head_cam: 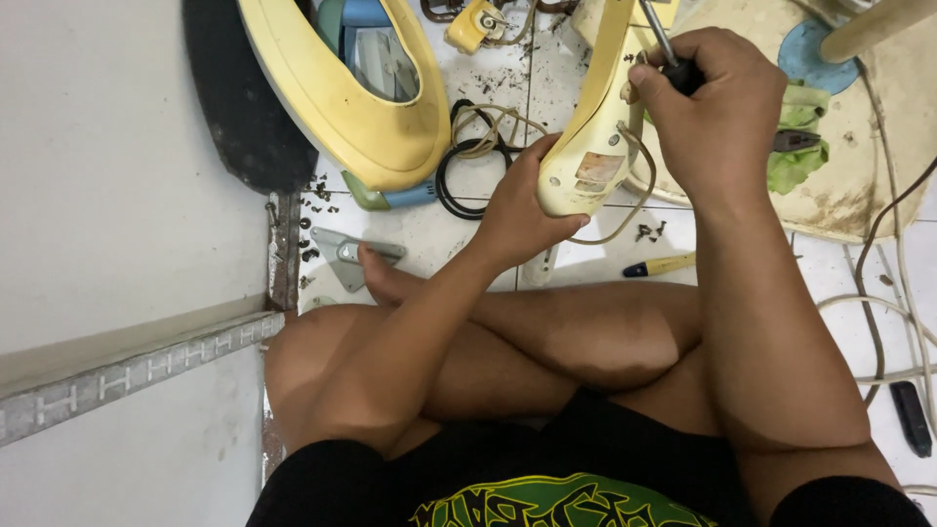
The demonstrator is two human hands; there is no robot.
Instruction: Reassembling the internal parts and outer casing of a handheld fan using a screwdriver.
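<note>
Left hand (517, 210): wrapped around the cream appliance casing (590, 146).
Right hand (717, 102): fist clenched on a screwdriver (667, 51).
Floor: scattered screws (310, 224), coiled cable (468, 161).

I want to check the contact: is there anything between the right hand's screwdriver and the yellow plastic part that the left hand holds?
Nothing visible does. The right hand holds the screwdriver against the yellow plastic part, which the left hand steadies from below. A thin wire loops beside the part, lower down, away from the tool. The tip itself is hidden.
</note>
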